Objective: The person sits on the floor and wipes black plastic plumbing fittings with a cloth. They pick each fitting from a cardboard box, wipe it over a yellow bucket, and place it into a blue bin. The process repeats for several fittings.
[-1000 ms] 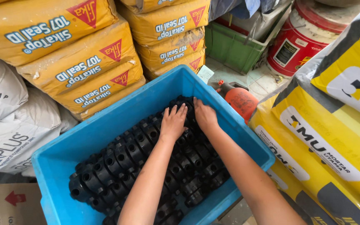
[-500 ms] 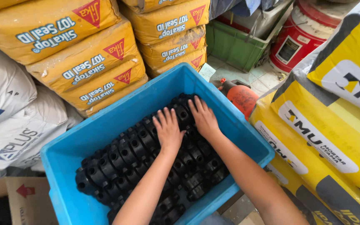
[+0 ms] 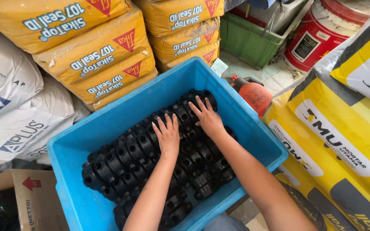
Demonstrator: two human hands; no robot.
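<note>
Blue crate [image 3: 108, 124]: left hand [image 3: 167, 137] and right hand [image 3: 208, 119], both spread flat on black plastic fittings [image 3: 125, 158]; light, even pressure advisable.

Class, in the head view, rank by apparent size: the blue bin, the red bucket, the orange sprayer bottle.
1. blue bin
2. red bucket, partly cut off by the frame
3. orange sprayer bottle, partly hidden behind the bin
</note>
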